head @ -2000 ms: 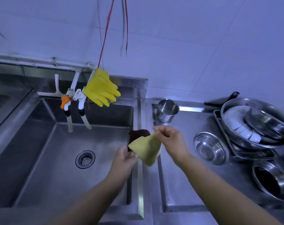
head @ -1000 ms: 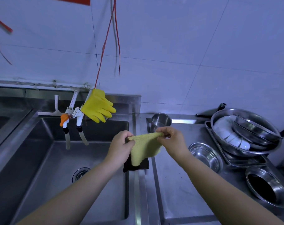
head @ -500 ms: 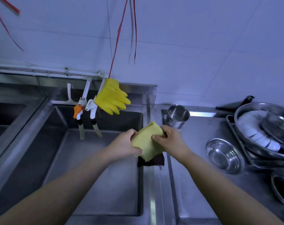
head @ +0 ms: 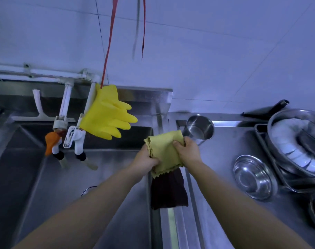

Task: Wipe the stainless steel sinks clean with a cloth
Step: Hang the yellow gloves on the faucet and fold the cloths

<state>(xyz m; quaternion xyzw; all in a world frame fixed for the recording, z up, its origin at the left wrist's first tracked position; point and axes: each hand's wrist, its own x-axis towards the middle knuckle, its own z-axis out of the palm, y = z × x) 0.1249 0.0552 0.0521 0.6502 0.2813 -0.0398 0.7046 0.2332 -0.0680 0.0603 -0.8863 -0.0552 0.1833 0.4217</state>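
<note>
Cloth (head: 164, 152): folded yellow fabric, scalloped edge

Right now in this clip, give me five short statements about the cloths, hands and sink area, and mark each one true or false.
1. Both hands hold the yellow cloth: the left hand and the right hand each grip it. True.
2. The dark cloth lies at the bottom of the sink basin. False: it hangs over the divider beside the left sink.
3. Yellow rubber gloves hang by the taps at the back of the left sink. True.
4. The metal cup lies tipped on its side. False: it stands upright behind the right hand.
5. The small steel bowl on the right counter is upside down. False: its open side faces up.
</note>
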